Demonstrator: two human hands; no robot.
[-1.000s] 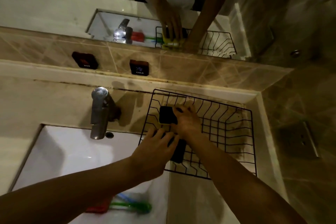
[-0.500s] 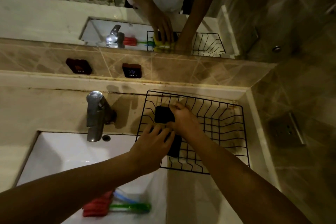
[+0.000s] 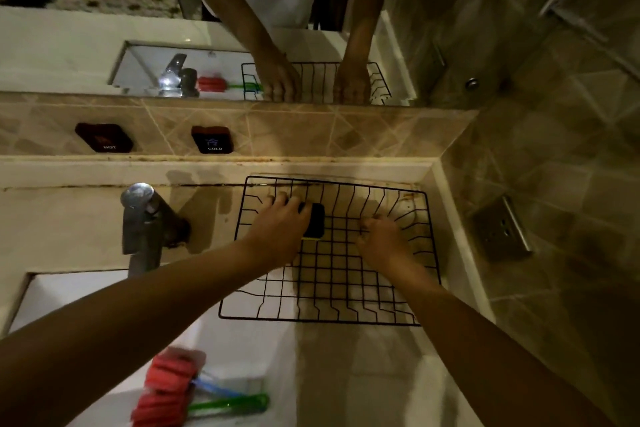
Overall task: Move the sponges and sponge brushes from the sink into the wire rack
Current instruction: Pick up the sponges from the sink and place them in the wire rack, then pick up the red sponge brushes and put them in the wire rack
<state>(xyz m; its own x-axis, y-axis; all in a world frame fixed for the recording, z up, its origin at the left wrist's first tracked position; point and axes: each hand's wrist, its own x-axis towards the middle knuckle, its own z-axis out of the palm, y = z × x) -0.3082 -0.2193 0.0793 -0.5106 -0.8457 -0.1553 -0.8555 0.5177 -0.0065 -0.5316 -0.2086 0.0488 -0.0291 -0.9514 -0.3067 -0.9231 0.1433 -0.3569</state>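
A black wire rack (image 3: 322, 321) sits on the counter right of the sink (image 3: 69, 291). My left hand (image 3: 280, 229) is inside the rack at its back left, closed over a dark sponge (image 3: 316, 222) with a yellow edge. My right hand (image 3: 381, 239) is in the rack's right half, fingers curled down onto the wire floor. What lies under it is hidden. Two red sponge brushes (image 3: 166, 388) lie in the sink at the bottom left, one with a green handle (image 3: 232, 404) and one with a blue handle (image 3: 211, 386).
A metal faucet (image 3: 142, 229) stands left of the rack, over the sink. Hot and cold buttons (image 3: 211, 139) sit in the tiled backsplash under a mirror. A tiled wall with a metal socket plate (image 3: 502, 229) closes off the right side.
Both hands moved deeper into the rack and apart: the left went to the back left with a sponge, the right slid to the right half. The second dark sponge is no longer visible.
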